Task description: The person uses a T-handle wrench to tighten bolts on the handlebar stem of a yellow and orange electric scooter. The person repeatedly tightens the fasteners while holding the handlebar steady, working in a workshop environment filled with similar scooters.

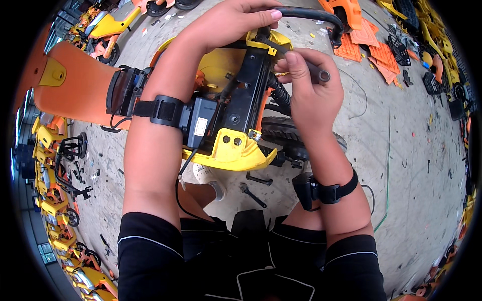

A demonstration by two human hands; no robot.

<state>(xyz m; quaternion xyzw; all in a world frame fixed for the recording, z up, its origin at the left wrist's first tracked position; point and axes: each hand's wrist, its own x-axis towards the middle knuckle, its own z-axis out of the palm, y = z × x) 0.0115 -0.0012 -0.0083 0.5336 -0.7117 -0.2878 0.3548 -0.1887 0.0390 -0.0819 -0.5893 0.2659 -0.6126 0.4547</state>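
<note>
A yellow and orange scooter body (243, 155) with a black centre channel (245, 95) stands in front of me. My left hand (236, 22) reaches over its far side, with thumb and fingers closed on a black bent tube (311, 13) whose far end curves down to the right. My right hand (319, 95), above the right side of the body, is wrapped round a dark tube (312, 70) with a round open end. Whether both tubes are one handlebar I cannot tell. A black spring (281, 95) and a tyre (281, 129) show below my right hand.
An orange panel (80, 85) extends from the body's left. A wrench (252, 195) and a black tool (259, 178) lie on the concrete floor near my shoe (205, 174). Orange plastic pieces (384, 57) lie at the far right. Yellow scooters (60, 200) line the left side.
</note>
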